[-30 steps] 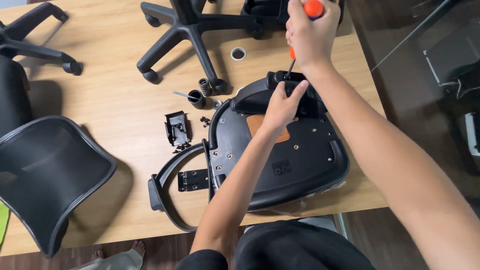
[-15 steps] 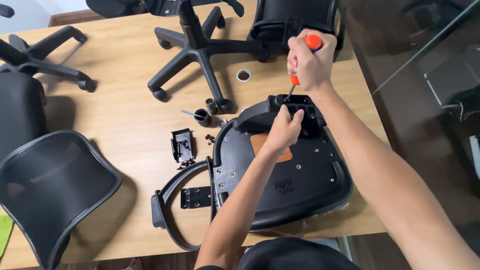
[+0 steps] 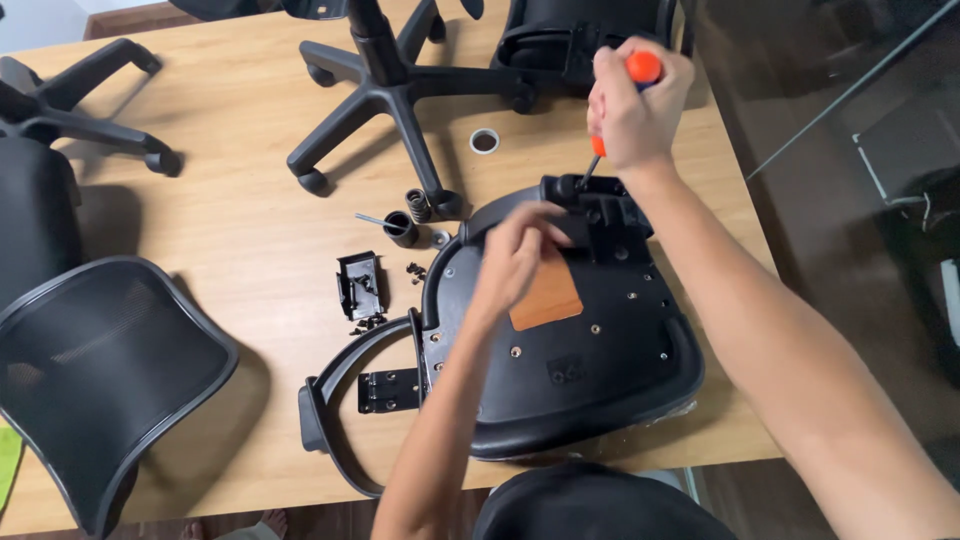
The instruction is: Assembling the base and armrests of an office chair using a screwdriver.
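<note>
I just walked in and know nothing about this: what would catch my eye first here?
The right hand, top centre, grips an orange-handled screwdriver whose tip meets the black mechanism on an upturned chair seat in the middle of the wooden table. The left hand rests on that seat. A star-shaped wheeled base lies at the top, and a mesh backrest at the lower left.

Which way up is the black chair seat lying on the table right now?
Upside down. The chair seat shows its hard plastic underside with screw holes, a brown wooden patch and the black mechanism bolted on top.
</note>
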